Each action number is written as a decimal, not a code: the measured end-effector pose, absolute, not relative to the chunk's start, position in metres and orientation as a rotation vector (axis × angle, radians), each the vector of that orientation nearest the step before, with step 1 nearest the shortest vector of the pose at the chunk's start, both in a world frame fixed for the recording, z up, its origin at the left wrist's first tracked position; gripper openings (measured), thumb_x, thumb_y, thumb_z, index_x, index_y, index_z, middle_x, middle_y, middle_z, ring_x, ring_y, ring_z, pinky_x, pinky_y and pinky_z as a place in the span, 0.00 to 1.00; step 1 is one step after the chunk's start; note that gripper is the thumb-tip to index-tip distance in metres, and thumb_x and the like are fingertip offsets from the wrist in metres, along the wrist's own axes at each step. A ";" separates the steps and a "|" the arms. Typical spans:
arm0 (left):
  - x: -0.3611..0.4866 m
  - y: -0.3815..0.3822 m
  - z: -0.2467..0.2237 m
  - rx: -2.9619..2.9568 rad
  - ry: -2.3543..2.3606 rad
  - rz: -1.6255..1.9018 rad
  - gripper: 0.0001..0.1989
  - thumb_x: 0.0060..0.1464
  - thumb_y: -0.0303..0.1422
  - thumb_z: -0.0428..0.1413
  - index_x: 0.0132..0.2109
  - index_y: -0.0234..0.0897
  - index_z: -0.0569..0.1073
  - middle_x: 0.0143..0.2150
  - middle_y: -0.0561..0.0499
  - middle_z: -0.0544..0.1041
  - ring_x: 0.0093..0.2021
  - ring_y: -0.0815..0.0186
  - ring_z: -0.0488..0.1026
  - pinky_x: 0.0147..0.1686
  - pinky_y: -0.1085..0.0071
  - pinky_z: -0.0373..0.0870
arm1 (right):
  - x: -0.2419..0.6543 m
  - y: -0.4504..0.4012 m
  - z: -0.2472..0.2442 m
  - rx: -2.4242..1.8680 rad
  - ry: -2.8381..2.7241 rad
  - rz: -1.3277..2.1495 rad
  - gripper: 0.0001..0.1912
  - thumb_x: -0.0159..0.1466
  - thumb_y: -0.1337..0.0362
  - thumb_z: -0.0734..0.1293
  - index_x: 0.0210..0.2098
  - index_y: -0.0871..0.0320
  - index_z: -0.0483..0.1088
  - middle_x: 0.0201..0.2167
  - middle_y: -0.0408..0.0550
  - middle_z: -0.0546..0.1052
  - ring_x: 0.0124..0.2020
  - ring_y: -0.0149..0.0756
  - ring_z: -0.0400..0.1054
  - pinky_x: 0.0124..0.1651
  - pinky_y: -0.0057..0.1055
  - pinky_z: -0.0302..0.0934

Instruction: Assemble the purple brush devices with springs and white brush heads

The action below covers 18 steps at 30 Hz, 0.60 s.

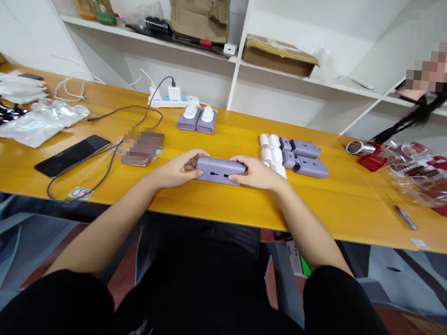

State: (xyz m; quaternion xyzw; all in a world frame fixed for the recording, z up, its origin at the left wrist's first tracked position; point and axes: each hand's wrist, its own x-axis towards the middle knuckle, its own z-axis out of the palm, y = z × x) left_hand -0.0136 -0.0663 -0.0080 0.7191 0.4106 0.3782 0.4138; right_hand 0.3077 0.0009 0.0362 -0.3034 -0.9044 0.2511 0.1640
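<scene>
Housing (220, 165), one, in the grip of left hand (177, 169) and right hand (257, 173); two white-topped units (206, 124) beyond.

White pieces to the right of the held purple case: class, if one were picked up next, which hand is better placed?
Probably the right hand: it grips the right end of the purple case, close to the white pieces. The left hand grips the opposite end, farther away.

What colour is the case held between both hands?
The case is light purple, with dark slots, seen in the head view.
</scene>
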 end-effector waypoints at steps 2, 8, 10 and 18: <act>-0.014 -0.066 -0.009 1.818 1.029 0.957 0.26 0.63 0.40 0.66 0.66 0.44 0.72 0.60 0.44 0.78 0.52 0.57 0.82 0.56 0.55 0.83 | 0.307 0.001 0.034 -0.860 -2.577 0.696 0.26 0.69 0.50 0.76 0.61 0.57 0.79 0.57 0.57 0.86 0.54 0.51 0.82 0.59 0.46 0.74; -0.013 -0.068 -0.010 1.922 0.996 0.956 0.26 0.66 0.38 0.64 0.68 0.44 0.72 0.65 0.43 0.78 0.60 0.54 0.82 0.63 0.55 0.81 | 0.312 0.003 0.034 -0.812 -2.593 0.703 0.27 0.69 0.49 0.77 0.62 0.57 0.79 0.59 0.57 0.86 0.56 0.51 0.81 0.61 0.46 0.74; -0.012 -0.069 -0.010 1.979 0.996 0.932 0.27 0.66 0.38 0.64 0.69 0.44 0.71 0.67 0.42 0.78 0.62 0.52 0.82 0.65 0.55 0.80 | 0.315 0.004 0.037 -0.802 -2.614 0.740 0.28 0.70 0.48 0.77 0.63 0.57 0.78 0.58 0.57 0.86 0.54 0.51 0.81 0.59 0.45 0.74; -0.017 -0.061 -0.024 2.034 0.930 0.951 0.25 0.69 0.38 0.64 0.69 0.45 0.69 0.62 0.44 0.77 0.59 0.55 0.81 0.61 0.58 0.79 | 0.316 0.002 0.047 -0.780 -2.712 0.789 0.29 0.71 0.47 0.75 0.63 0.59 0.75 0.53 0.56 0.85 0.47 0.46 0.78 0.50 0.41 0.70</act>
